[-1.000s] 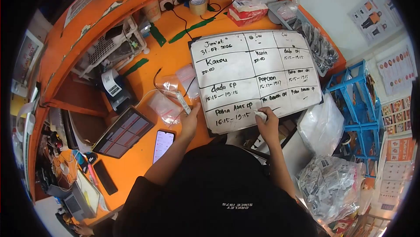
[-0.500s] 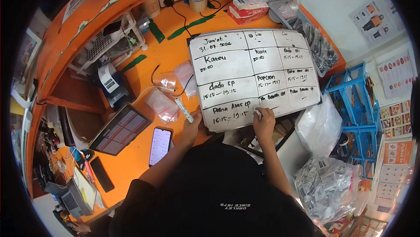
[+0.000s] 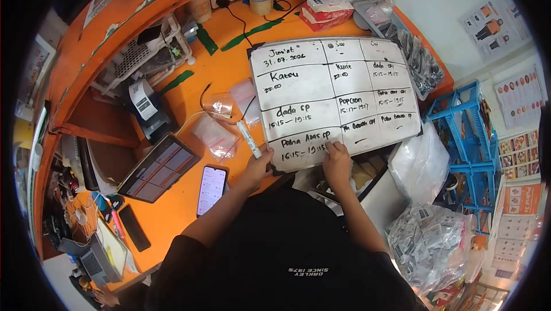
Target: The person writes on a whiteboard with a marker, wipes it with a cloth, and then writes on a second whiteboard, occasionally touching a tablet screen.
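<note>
A whiteboard [image 3: 304,90] with black handwritten names and times in a ruled grid leans in front of me, tilted slightly. My left hand [image 3: 256,170] is closed around a white marker [image 3: 249,139] and sits at the board's lower left corner, by its edge. My right hand [image 3: 337,164] has its fingers bunched against the board's lower edge, at the end of the "16:15–19:15" line. Whatever those fingers pinch, if anything, is hidden. A lit phone [image 3: 212,190] lies on the orange desk below my left hand.
A tablet [image 3: 159,167] and a label printer [image 3: 150,110] stand on the left. Plastic bags [image 3: 215,136] lie beside the marker. Tape rolls [image 3: 261,3] and a red box [image 3: 325,12] are at the back. Blue racks [image 3: 468,133] and a full clear bag [image 3: 430,248] are on the right.
My right hand has slid left along the board's bottom row, to the end of the written time. The board and my left hand with the marker have shifted slightly right.
</note>
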A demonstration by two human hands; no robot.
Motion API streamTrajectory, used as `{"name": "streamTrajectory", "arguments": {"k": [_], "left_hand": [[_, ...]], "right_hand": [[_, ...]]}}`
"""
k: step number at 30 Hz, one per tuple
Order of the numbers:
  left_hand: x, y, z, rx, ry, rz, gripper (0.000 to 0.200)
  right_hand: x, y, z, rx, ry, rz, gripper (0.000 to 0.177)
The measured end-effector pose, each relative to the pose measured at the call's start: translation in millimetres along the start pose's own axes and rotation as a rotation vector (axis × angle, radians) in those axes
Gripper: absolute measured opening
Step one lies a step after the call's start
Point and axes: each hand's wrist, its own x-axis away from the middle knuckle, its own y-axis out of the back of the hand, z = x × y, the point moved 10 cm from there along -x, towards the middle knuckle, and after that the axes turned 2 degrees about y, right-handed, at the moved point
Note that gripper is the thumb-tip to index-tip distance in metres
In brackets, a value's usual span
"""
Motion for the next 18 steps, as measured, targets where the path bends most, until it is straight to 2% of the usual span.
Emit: {"name": "streamTrajectory", "arguments": {"k": [5,7,11,14,16,18], "left_hand": [[-1,0,0,0.022,0.014,0.001,0.039],[-6,4,7,0.061,0.046,-0.009,0.05],[-8,5,10,0.068,0.055,-0.019,0.051],[-7,7,8,0.081,0.017,-0.043,0.048],[-4,-1,-3,0.121,-0.062,0.042,0.035],[-11,6,6,0.184,-0.049,0.066,0.035]], "right_hand": [[7,-12,29,-0.028,0.056,0.018,0.026],[11,-25,48,-0.074,0.129,0.064,0.029],[16,-42,83,-0.125,0.253,0.133,0.029],[22,-55,102,-0.176,0.34,0.187,0.03],[23,-61,106,-0.178,0.35,0.238,0.031],[25,-63,110,-0.182,0.362,0.285,0.032]]}}
